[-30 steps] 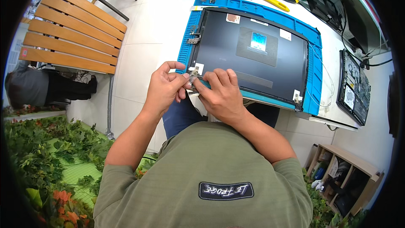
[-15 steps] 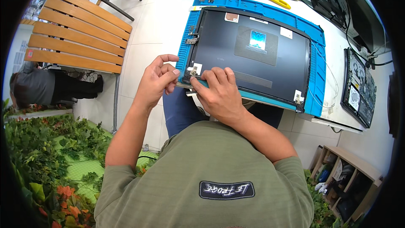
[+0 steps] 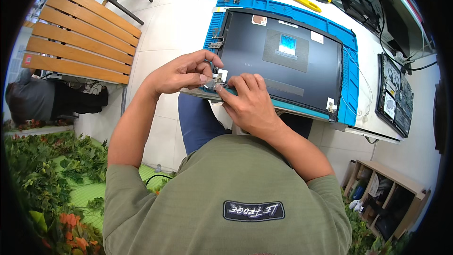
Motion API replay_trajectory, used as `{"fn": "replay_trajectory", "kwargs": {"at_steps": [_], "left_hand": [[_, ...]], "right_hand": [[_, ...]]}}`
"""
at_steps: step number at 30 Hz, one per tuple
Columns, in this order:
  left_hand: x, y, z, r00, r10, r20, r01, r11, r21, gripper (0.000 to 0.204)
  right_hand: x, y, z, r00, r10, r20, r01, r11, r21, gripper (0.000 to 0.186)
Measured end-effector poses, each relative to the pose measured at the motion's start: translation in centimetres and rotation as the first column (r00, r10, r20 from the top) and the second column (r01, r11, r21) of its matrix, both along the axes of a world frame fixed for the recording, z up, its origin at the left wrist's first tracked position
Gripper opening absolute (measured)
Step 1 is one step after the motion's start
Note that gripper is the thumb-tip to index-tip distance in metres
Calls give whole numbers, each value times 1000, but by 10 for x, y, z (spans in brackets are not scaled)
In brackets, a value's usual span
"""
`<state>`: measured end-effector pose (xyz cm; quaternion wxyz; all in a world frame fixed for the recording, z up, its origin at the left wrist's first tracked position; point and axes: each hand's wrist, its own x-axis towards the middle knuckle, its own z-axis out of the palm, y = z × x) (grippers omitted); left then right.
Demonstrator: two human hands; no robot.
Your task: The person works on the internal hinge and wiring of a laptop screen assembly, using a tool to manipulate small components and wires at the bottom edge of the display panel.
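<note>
The left forearm [image 3: 132, 123] rises steeply from a bent elbow, and at the left wrist [image 3: 153, 86] the line turns inward, so the left hand [image 3: 186, 73] points rightward. Its index finger [image 3: 210, 55] arches high above the thumb [image 3: 188, 80], which lies nearly straight. The right forearm [image 3: 297, 148] slants up and leftward to the right hand [image 3: 247, 101], back upward, several fingers bent, one digit stretching toward the left hand. Both hands' tips nearly meet; their exact contact is too small to tell.
</note>
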<state>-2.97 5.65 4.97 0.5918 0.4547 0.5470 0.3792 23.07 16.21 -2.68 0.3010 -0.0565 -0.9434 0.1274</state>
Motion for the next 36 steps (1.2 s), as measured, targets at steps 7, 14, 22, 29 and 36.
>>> {"fn": "replay_trajectory", "kwargs": {"at_steps": [7, 14, 22, 29, 36], "left_hand": [[-12, 5, 1, 997, 11, -76, -6, 998, 60, 50], [-15, -12, -9, 997, 76, -12, -74, 994, 75, 50], [-12, -12, -3, 998, 58, -18, -55, 987, 150, 50], [14, -2, 18, 992, -3, -128, 44, 948, 315, 47], [0, -11, 13, 955, 200, -220, -194, 980, 46, 45]], "right_hand": [[2, 4, 13, 995, 47, 83, -43, 998, -54, 46], [3, 9, 14, 993, 97, 67, -89, 989, -119, 45], [10, 20, 33, 981, -30, -189, -71, 861, -503, 35], [-7, 19, 58, 991, 128, 49, 22, 205, -979, 35], [2, 11, 49, 997, 66, 50, 37, 197, -980, 26]]}}
